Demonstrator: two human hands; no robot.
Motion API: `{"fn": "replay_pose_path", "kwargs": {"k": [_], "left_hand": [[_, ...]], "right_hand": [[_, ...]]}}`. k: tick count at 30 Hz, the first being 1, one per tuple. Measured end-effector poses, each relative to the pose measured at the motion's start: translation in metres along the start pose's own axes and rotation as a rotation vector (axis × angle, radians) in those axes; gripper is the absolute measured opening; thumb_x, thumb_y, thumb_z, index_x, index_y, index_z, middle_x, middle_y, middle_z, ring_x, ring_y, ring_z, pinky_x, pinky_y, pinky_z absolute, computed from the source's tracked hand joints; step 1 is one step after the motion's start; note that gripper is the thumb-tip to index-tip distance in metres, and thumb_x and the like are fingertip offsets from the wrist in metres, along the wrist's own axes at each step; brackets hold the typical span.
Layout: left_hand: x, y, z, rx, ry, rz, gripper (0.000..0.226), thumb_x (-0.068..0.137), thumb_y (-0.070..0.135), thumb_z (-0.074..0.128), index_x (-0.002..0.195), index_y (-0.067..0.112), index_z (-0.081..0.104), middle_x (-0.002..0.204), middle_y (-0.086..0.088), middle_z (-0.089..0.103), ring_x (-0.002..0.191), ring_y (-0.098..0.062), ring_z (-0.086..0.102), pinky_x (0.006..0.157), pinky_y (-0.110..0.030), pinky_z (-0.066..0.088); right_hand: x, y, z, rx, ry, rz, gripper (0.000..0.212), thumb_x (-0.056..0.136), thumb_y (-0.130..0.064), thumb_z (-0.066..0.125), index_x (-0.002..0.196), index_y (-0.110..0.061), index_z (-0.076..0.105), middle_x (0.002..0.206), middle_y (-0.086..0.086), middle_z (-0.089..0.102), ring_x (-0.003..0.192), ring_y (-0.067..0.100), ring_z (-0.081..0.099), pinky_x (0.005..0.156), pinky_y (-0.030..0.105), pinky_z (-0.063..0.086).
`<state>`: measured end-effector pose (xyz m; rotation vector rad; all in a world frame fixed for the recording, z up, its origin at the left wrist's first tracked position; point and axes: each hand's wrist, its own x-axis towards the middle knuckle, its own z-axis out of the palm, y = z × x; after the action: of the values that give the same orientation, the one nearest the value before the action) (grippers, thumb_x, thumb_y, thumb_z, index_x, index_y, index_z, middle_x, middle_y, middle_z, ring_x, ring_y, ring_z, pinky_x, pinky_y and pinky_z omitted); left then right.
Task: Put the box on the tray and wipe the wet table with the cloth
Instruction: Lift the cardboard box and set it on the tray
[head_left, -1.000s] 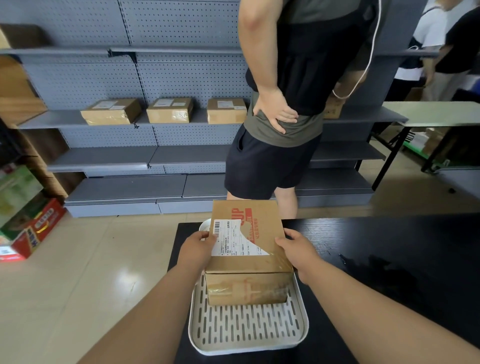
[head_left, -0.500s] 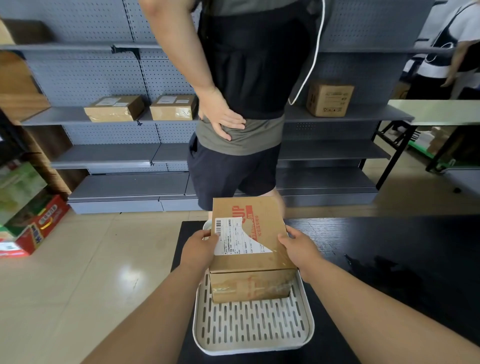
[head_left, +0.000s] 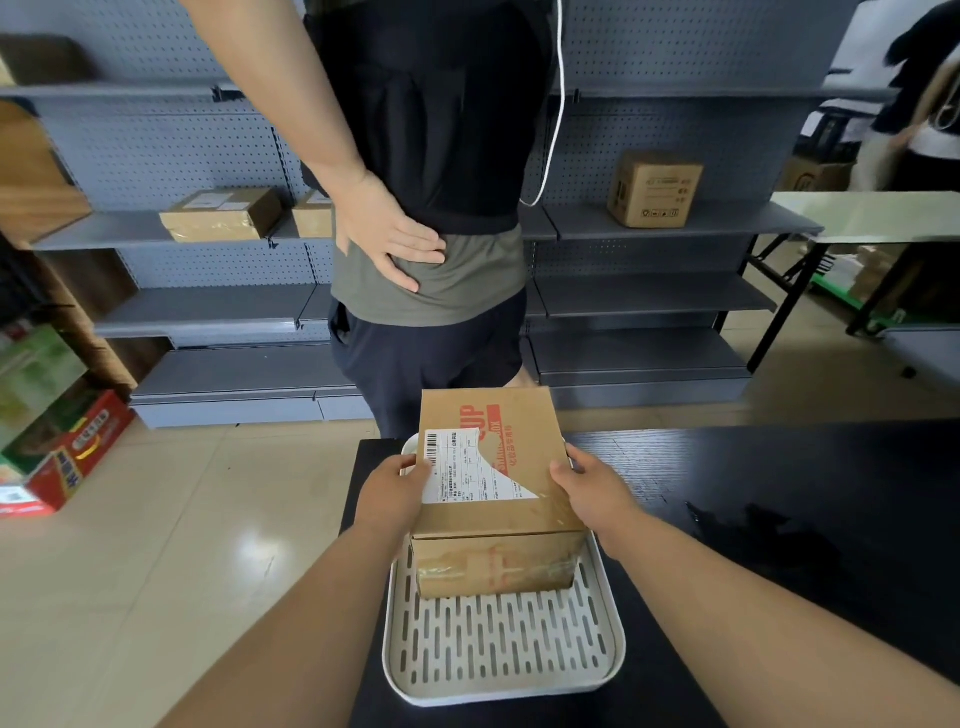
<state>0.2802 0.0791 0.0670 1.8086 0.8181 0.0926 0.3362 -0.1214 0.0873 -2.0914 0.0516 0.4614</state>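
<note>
We hold the box (head_left: 488, 467) from both sides: our left hand (head_left: 395, 486) clasps its left edge with the thumb on the white shipping label, and our right hand (head_left: 587, 491) clasps its right edge, fingers curled over the top

The box sits low in the middle of the frame, on the far half of the white slotted tray (head_left: 498, 649), and its lower front edge appears to meet the tray floor. Over the last second it has barely shifted and our grasp has not altered, so we judge the lowering finished and the first half of the task all but done; what remains there is to let go

The tray lies at the left end of the dark table (head_left: 779, 467). To the right of our right forearm a wet patch (head_left: 769, 535) glistens on the tabletop, not yet wiped. We see no cloth anywhere in the frame, so finding it comes before any wiping

Beyond the table's far edge a bystander (head_left: 431, 208) stands with their back to us; they have drifted toward the left of the frame, uncovering a carton (head_left: 654, 189) on the grey shelves (head_left: 675, 306) at upper right. They stand clear of the table, and nothing lies between our right hand and the wet patch
</note>
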Motion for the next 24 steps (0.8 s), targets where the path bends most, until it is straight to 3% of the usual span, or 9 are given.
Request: {"fn": "replay_pose_path", "kwargs": {"k": [3,6,9,16,20,24], "left_hand": [[-0.003,0.001,0.000,0.148,0.055,0.094,0.042,0.097,0.030,0.048,0.137,0.016,0.048,0.124,-0.006,0.063,0.106,-0.023,0.062,0.082,-0.033,0.051],[-0.007,0.004,0.001,0.305,0.085,0.208,0.041,0.097,0.027,0.048,0.138,0.020,0.046,0.125,-0.006,0.062,0.106,-0.023,0.062,0.072,-0.028,0.046],[-0.011,0.007,0.002,0.441,0.082,0.284,0.037,0.097,0.025,0.048,0.134,0.019,0.052,0.124,-0.009,0.062,0.105,-0.024,0.062,0.083,-0.034,0.052],[-0.019,0.016,0.001,0.511,0.061,0.277,0.040,0.099,0.022,0.047,0.137,0.014,0.049,0.132,-0.009,0.058,0.118,-0.025,0.056,0.091,-0.031,0.046],[-0.020,0.020,-0.003,0.517,0.048,0.274,0.033,0.098,0.022,0.047,0.129,0.013,0.055,0.120,-0.010,0.063,0.097,-0.021,0.059,0.071,-0.026,0.041],[-0.026,0.021,-0.007,0.546,0.114,0.329,0.028,0.095,0.023,0.047,0.115,0.011,0.062,0.105,-0.013,0.063,0.079,-0.024,0.055,0.066,-0.030,0.043]], "right_hand": [[-0.001,-0.002,0.001,-0.116,0.038,-0.071,0.048,0.100,-0.026,0.043,0.147,-0.027,0.032,0.137,0.001,0.054,0.121,0.022,0.053,0.085,0.027,0.041],[-0.001,-0.004,0.004,-0.309,0.080,-0.166,0.042,0.098,-0.024,0.047,0.140,-0.023,0.040,0.134,0.004,0.053,0.114,0.023,0.057,0.077,0.025,0.043],[0.000,-0.005,0.007,-0.407,0.092,-0.191,0.033,0.096,-0.022,0.048,0.129,-0.018,0.049,0.128,0.007,0.053,0.108,0.023,0.059,0.079,0.028,0.048],[0.001,-0.009,0.002,-0.478,0.048,-0.193,0.039,0.096,-0.024,0.048,0.134,-0.016,0.048,0.135,0.009,0.050,0.118,0.023,0.054,0.088,0.025,0.042],[-0.005,-0.011,-0.004,-0.434,0.091,-0.194,0.039,0.096,-0.024,0.047,0.134,-0.015,0.049,0.134,0.010,0.052,0.115,0.025,0.056,0.089,0.028,0.044],[-0.022,-0.006,-0.014,-0.415,0.165,-0.222,0.040,0.096,-0.024,0.049,0.136,-0.017,0.050,0.135,0.007,0.052,0.119,0.025,0.055,0.096,0.032,0.044]]}}
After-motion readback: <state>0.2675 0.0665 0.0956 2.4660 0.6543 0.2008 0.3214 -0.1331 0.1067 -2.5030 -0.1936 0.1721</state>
